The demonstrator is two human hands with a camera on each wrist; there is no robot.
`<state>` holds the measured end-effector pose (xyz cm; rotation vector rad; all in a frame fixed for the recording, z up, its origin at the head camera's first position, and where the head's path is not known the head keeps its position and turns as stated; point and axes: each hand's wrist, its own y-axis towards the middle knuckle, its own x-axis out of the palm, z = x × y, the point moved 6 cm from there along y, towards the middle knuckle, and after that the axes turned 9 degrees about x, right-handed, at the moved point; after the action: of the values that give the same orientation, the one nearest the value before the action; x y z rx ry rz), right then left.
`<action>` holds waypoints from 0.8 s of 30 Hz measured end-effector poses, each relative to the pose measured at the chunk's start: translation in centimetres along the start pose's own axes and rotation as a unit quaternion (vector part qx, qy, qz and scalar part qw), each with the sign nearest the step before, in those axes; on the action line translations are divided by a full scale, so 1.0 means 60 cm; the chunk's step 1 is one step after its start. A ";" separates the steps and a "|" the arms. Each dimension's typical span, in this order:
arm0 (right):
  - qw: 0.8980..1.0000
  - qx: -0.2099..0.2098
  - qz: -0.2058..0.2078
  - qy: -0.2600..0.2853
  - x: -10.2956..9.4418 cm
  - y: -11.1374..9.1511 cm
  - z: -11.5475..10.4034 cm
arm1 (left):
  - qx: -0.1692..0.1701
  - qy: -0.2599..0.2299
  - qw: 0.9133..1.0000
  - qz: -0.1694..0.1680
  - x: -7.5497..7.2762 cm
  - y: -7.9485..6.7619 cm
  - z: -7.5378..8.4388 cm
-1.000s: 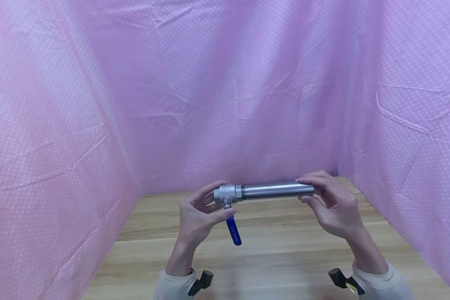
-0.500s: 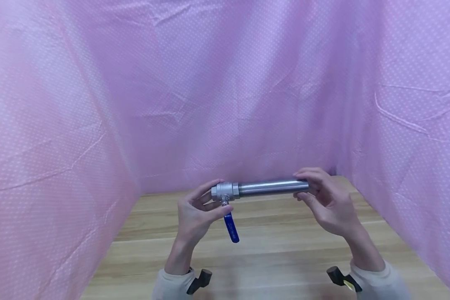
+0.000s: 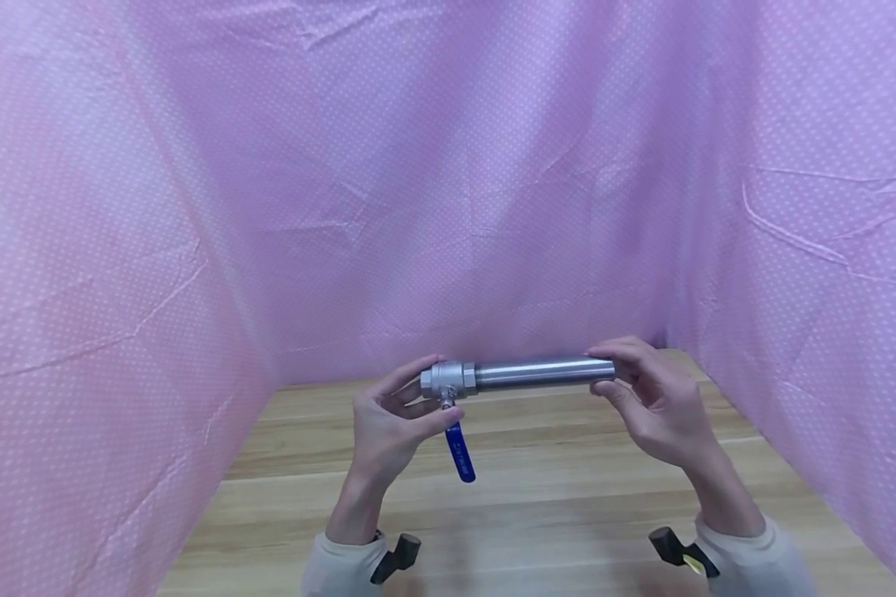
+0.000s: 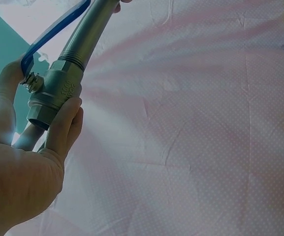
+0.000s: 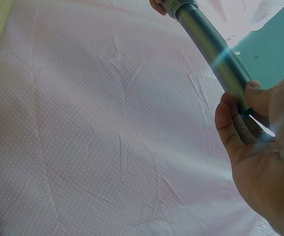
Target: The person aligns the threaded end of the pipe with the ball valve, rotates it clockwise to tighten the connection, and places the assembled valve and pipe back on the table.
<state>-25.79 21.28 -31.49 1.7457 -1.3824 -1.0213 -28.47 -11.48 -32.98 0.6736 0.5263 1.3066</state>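
A silver ball valve (image 3: 448, 380) with a blue lever handle (image 3: 460, 453) is joined to a steel pipe (image 3: 541, 373), and the two lie level in one line above the table. My left hand (image 3: 392, 423) grips the valve body, its thumb at the foot of the lever. At the pipe's far right end, my right hand (image 3: 660, 410) pinches the tube between thumb and fingers. Threads (image 4: 73, 58) show where the pipe enters the valve in the left wrist view. The right wrist view shows the pipe's end (image 5: 242, 105) between the fingertips.
A wood-grain table (image 3: 508, 514) lies under the hands. Pink dotted cloth (image 3: 448, 182) hangs behind and on both sides, close beyond the pipe. Each sleeved wrist wears a black mount (image 3: 397, 560).
Both hands, with the valve and pipe between them, have shifted slightly left and up in the head view. Over the last half second they hardly move.
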 end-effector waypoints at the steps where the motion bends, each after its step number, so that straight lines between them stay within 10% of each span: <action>1: 1.000 0.001 0.001 -0.008 -0.001 -0.001 0.001 | 0.000 0.000 1.000 -0.001 0.000 -0.001 0.000; 24: 0.999 -0.015 -0.028 0.024 -0.001 0.005 -0.002 | 0.006 0.006 1.000 -0.001 0.004 -0.001 0.004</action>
<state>-25.83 21.31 -31.14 1.7851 -1.2883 -1.0189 -28.19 -11.27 -32.85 0.6761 0.5450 1.3068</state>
